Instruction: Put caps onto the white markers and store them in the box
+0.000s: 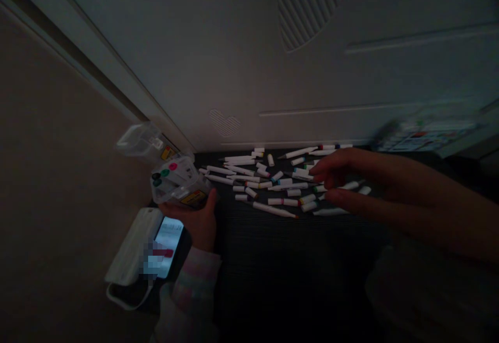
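My left hand (198,223) is wrapped round the lower side of a clear plastic marker case (183,184), near the left wall. The hinged clear lid (142,143) stands open behind it. Inside, a few markers show round ends in black, green and pink (172,167). Over the right part of a spread of white markers and loose caps hovers my right hand (351,182), its thumb and fingers apart with nothing seen between them. Close to its fingertips lies a white marker (298,175); whether they touch is unclear. An uncapped marker (275,210) lies at the front of the spread.
A white power bank (134,247) with a cable loop and a lit phone (169,244) lie at left. The dark tabletop (265,265) meets a pale panel (218,62) with heart reliefs. A blurred clear package (432,132) stands at the back right. The light is dim.
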Demonstrator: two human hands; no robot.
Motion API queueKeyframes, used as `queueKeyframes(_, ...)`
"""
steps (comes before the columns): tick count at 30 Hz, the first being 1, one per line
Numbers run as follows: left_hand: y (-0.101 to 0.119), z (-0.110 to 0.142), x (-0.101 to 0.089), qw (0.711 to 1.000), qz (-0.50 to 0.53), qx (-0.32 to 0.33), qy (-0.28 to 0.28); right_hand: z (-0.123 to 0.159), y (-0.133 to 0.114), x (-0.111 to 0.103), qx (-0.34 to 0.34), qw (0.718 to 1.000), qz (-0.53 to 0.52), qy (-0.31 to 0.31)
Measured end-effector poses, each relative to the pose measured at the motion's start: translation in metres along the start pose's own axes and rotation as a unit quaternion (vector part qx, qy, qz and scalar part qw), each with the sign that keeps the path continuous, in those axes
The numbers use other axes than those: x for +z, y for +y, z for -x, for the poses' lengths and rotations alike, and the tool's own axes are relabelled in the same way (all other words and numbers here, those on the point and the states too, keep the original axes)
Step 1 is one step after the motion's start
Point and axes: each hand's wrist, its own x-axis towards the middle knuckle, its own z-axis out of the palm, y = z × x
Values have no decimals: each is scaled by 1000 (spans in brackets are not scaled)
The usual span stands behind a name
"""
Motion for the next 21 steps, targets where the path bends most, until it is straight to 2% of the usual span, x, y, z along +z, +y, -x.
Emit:
queueKeyframes(8,4,-1,-2,999,-2,46,9,1,0,-3,8,1000,-4,1)
queueKeyframes(12,0,-2,-4,999,-12,41,11,1,2,-2,18,1000,-5,19)
queueKeyframes(17,-7,-3,-6,997,-26,68,20,2,12,-3,-10,999,10,48)
queueKeyframes(21,-11,-3,-7,996,-34,74,34,5,17,-6,-2,998,24,60)
